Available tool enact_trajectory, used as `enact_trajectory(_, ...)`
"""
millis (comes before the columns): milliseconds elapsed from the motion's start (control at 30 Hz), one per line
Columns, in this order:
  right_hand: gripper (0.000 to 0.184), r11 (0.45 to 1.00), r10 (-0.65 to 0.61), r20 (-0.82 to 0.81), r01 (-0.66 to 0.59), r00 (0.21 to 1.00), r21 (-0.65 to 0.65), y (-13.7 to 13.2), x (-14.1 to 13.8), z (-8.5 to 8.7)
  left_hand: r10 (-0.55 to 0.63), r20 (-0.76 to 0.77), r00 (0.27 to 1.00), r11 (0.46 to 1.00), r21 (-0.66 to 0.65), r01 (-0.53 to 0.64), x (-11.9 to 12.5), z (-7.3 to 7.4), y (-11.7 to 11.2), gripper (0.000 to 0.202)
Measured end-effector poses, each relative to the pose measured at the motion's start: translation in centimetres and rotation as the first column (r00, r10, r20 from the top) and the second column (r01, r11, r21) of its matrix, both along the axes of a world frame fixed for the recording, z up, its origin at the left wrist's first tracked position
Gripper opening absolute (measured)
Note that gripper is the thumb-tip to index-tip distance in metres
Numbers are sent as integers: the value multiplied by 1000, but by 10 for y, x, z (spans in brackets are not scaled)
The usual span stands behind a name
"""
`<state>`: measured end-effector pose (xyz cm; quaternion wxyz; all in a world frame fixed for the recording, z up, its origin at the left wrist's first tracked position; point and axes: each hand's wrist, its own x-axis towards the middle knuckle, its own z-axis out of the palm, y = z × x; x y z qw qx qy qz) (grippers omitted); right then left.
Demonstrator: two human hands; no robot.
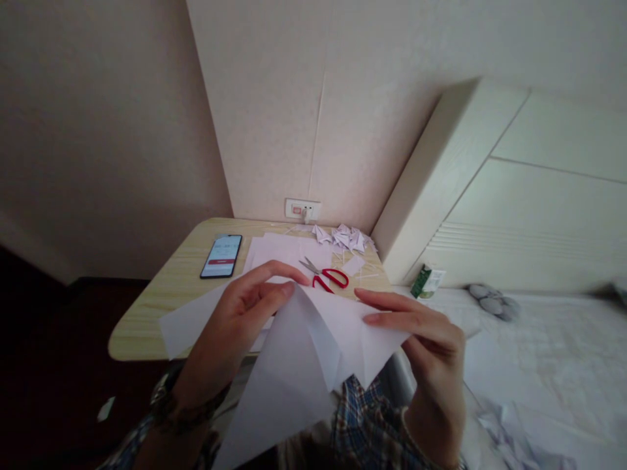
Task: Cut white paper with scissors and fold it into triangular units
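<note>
Left hand (252, 303) pinches paper (294, 372) at its peak, thumb and index. Right hand (426, 333) pinches its right end, fingers on top, thumb mostly hidden. Paper hangs between hands, probably held at two spots to control the folds. Scissors (322, 270) just beyond left fingertips, likely for easy reach. Phone (221, 256) beyond left hand, face up, screen readable. Folded bits (347, 237) farthest out, seemingly piled clear of both hands.
</note>
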<state>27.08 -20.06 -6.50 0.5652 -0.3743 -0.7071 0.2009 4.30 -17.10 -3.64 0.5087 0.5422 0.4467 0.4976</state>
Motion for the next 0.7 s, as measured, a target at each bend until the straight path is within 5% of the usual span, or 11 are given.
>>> enact_trajectory(300, 36, 999, 16, 88, -18, 996, 27, -3, -2, 6, -12, -79, 997, 989, 143, 23, -4, -10, 7, 23)
enact_trajectory(700, 37, 998, -26, 44, 23, 999, 53, -2, -2, 5, -173, -33, 984, 983, 58, 174, -5, -11, 8, 18)
